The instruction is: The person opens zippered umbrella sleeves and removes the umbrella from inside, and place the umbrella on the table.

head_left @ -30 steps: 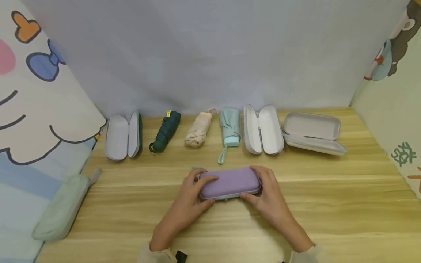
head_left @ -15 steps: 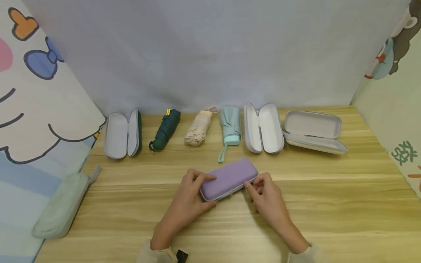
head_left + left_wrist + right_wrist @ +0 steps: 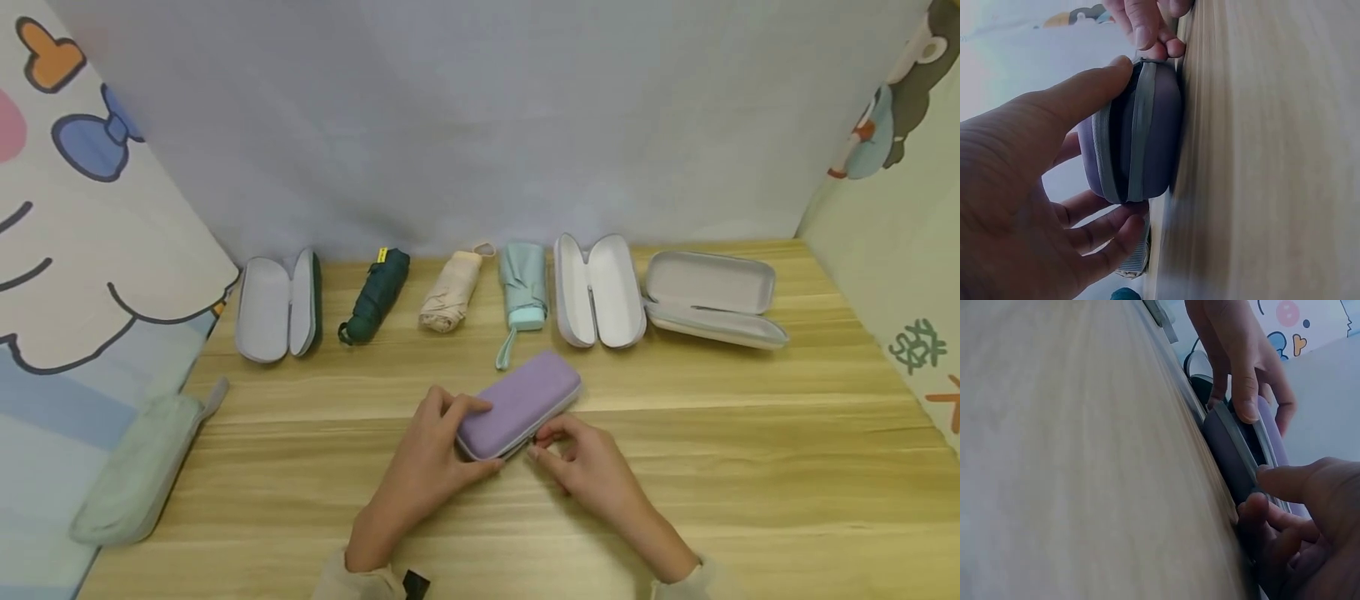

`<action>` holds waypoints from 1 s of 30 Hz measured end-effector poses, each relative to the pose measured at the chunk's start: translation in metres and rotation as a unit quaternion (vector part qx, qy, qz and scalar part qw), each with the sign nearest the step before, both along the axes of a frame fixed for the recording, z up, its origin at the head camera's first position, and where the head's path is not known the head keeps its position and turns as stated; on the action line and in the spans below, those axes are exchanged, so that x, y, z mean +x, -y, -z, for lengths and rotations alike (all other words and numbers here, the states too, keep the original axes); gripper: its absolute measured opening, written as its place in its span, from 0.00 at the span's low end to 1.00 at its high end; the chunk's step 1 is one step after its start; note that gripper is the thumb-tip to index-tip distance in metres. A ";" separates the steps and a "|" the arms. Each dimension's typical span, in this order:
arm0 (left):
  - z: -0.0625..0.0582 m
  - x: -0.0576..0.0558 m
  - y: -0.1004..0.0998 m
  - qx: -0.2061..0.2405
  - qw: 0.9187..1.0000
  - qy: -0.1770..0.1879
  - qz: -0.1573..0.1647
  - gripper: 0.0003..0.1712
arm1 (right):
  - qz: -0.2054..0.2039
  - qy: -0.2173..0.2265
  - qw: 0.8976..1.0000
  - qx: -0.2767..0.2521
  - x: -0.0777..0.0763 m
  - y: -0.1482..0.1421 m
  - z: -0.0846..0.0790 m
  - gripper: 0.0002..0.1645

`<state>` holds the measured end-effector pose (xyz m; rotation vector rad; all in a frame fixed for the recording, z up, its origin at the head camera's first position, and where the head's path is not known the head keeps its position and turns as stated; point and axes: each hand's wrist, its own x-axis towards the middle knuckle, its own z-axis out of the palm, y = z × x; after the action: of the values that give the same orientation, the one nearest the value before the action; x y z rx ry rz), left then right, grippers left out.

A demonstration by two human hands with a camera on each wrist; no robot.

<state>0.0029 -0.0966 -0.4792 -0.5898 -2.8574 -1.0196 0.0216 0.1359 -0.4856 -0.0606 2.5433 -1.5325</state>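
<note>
A purple hard zip case [image 3: 525, 396] lies slantwise near the table's middle, its right end farther from me. My left hand [image 3: 420, 458] holds its left end, fingers at the far side and thumb at the front seam. In the left wrist view the zip seam [image 3: 1141, 134] gapes at that end, with a dark slot between two grey zip tapes. My right hand [image 3: 596, 467] is at the case's front seam, thumb and forefinger pinching at the zip pull [image 3: 533, 438], which the fingertips mostly hide. The right wrist view shows the right thumb [image 3: 1291, 481] pressed at the seam.
Along the back stand open cases: a green one [image 3: 266, 312], a white-lined one [image 3: 617, 292] and a beige one [image 3: 712, 283]. Between them lie folded umbrellas, dark green [image 3: 378, 296], beige [image 3: 452, 292] and light blue [image 3: 524, 279]. A pale green case [image 3: 142, 471] lies at left.
The right hand has left the case's right end and moved left along the front seam. The case has turned, its right end swinging away from me. The left hand keeps its hold.
</note>
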 end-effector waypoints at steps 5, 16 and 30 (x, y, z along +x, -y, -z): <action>-0.001 0.003 -0.002 -0.013 1.000 -0.005 0.002 0.39 | 0.014 -0.030 0.999 0.024 0.001 0.003 0.001 0.08; -0.003 0.004 -0.005 -0.021 1.000 -0.012 0.010 0.38 | 0.044 -0.061 0.995 0.061 0.002 0.007 0.004 0.06; -0.001 0.003 -0.005 -0.027 0.999 -0.016 0.007 0.39 | 0.020 -0.077 0.994 0.071 0.003 0.002 0.003 0.07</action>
<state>0.0055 -0.0917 -0.4786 -0.6240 -2.8641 -0.9289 0.0248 0.1341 -0.4889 -0.1148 2.7812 -1.4074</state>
